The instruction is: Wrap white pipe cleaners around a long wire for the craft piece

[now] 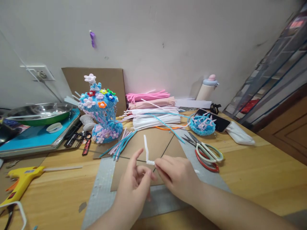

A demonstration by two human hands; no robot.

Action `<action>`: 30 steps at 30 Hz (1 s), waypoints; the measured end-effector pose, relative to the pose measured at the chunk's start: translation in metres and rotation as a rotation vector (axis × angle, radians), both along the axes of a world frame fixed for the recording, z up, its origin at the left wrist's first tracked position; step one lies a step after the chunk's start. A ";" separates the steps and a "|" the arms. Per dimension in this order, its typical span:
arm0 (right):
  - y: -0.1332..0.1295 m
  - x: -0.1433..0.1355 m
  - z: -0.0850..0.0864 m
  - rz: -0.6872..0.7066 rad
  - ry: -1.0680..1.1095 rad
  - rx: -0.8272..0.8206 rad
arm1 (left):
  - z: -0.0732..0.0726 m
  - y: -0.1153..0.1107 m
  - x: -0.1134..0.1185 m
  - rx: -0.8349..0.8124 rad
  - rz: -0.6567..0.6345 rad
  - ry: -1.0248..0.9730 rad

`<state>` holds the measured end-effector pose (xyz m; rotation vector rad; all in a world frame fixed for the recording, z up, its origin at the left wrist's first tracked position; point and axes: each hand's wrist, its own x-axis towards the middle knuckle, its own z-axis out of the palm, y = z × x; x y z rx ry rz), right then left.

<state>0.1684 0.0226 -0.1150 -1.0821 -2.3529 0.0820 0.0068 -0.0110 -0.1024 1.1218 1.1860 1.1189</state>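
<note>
My right hand pinches one end of a white pipe cleaner over the brown cardboard sheet. The part by my fingertips is wound into a short tight coil, and from it a straight length stands up with a slight bend. Just left of the coil is my left hand, index finger raised and the other fingers loosely curled, with nothing visible in it. A short white tip also shows behind my right wrist.
Scissors lie right of the cardboard on the grey mat. Pipe cleaner bundles lie behind. A blue flowered carousel-like craft stands left, a blue round craft right. A yellow glue gun rests at far left.
</note>
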 end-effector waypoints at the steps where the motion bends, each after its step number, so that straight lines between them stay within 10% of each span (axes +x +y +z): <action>1: -0.001 -0.002 0.000 0.022 -0.029 0.011 | 0.000 0.001 0.001 -0.033 0.001 0.014; 5: -0.005 -0.005 0.002 0.062 -0.060 0.008 | -0.005 0.007 0.000 -0.078 0.014 0.107; 13: -0.005 -0.001 0.004 0.051 0.303 -0.341 | -0.003 0.001 -0.006 0.397 0.189 0.303; 23: -0.004 -0.007 0.011 0.135 0.939 -1.082 | -0.002 0.015 -0.005 -0.091 0.168 -0.420; 30: -0.005 -0.002 0.013 0.374 0.734 -1.186 | 0.002 0.020 -0.011 -0.388 -0.056 -0.751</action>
